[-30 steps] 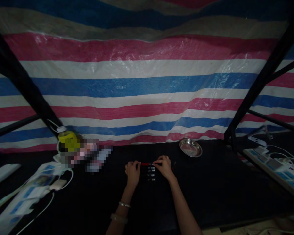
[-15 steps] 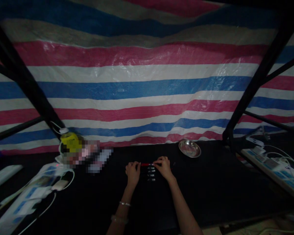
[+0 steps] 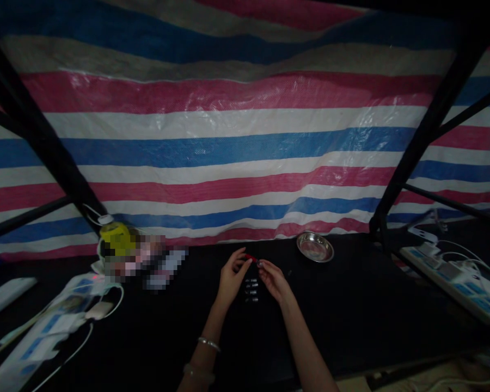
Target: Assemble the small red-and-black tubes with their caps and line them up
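A slim red pen (image 3: 250, 257) is held up between my two hands, tilted with its right end lower. My left hand (image 3: 231, 276) is closed on its left end with thumb and fingers. The fingertips of my right hand (image 3: 274, 280) pinch its silvery right end. Just below, on the black table, several dark slim pens (image 3: 251, 292) lie in a stacked row. Only their silvery and white marks show clearly; their dark bodies blend into the tabletop.
A shiny round metal dish (image 3: 315, 247) stands at the back right. Power strips with plugs and cables lie left (image 3: 51, 332) and right (image 3: 459, 277). A yellow container (image 3: 117, 237) and blurred items sit back left. Black frame posts flank a striped sheet (image 3: 245, 147).
The red pen has been lifted off the top of the row and tilted. Both hands have risen with it, the left one shifting rightward, so they are closer together.
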Available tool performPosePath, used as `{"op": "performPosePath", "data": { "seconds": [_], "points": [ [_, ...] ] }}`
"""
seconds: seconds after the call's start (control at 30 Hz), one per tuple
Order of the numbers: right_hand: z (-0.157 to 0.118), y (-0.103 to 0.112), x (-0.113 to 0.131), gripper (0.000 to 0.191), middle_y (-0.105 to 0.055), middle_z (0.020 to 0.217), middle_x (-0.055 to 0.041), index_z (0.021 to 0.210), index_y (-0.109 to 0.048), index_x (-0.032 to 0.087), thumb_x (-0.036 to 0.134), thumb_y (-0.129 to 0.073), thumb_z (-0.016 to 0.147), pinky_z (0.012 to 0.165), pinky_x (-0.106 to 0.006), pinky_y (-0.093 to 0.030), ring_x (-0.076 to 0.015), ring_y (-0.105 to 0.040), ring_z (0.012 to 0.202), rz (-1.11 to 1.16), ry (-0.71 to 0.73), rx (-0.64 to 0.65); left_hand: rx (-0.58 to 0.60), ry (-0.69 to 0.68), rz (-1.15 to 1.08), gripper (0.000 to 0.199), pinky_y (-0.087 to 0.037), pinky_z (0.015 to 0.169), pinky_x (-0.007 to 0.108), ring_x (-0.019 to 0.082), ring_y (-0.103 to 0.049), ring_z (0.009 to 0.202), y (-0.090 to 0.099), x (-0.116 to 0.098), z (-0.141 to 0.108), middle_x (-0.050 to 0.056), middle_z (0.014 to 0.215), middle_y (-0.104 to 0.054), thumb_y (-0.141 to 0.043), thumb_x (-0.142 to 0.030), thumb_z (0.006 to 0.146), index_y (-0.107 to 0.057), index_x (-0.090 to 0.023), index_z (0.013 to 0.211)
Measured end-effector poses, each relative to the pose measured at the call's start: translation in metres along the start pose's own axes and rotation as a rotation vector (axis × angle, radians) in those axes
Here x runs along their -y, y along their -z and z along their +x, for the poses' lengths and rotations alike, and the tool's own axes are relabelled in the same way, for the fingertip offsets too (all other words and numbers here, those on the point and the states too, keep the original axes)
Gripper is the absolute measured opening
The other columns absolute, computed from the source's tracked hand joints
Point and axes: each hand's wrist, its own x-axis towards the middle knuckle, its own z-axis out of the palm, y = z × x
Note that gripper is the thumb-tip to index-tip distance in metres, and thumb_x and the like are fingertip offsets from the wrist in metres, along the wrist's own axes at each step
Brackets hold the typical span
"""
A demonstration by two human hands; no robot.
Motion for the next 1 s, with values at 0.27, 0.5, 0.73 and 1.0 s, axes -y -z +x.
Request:
{"op": "performPosePath", "data": {
  "seconds": [0.27,0.5,0.73,1.0],
  "points": [
    [-0.005,0.002,-0.002,0.014,-0.069,0.074,-0.0052,0.087,-0.066,0.011,0.022,-0.062,0.079,0.055,-0.015,-0.050,-0.0080,-0.063,0.058,0.158,-0.171,0.044,0.011,-0.049,0.053,0.037,-0.048,0.074,0.028,0.015,-0.062,0.078,0.000,-0.008,-0.006,0.005,0.091,-0.067,-0.057,-0.033,0.076,-0.054,-0.017,0.109],
    [-0.007,-0.003,-0.004,0.014,-0.069,0.075,-0.0048,0.085,-0.065,0.011,0.020,-0.054,0.084,0.056,-0.014,-0.050,-0.0077,-0.063,0.061,0.221,-0.230,0.082,0.115,-0.208,0.267,0.021,-0.046,0.080,0.029,0.016,-0.061,0.086,-0.003,-0.027,-0.007,0.004,0.091,-0.066,-0.049,-0.029,0.082,-0.060,-0.019,0.097],
    [-0.012,-0.008,-0.003,0.011,-0.069,0.075,-0.0033,0.085,-0.063,0.013,0.021,-0.055,0.083,0.053,-0.013,-0.049,-0.0070,-0.062,0.059,0.263,-0.322,0.124,0.021,-0.252,0.272,0.031,-0.047,0.082,0.030,0.016,-0.060,0.091,-0.006,-0.026,-0.011,0.006,0.102,-0.064,-0.047,-0.029,0.084,-0.057,-0.020,0.111],
    [-0.022,-0.020,0.002,0.019,-0.068,0.079,-0.0038,0.090,-0.064,0.014,0.028,-0.052,0.085,0.054,-0.015,-0.049,-0.0076,-0.062,0.059,0.261,-0.270,0.166,0.075,-0.243,0.304,0.027,-0.046,0.085,0.032,0.017,-0.059,0.093,-0.008,-0.026,-0.014,0.008,0.103,-0.062,-0.044,-0.027,0.084,-0.058,-0.019,0.105]
  ]
}}
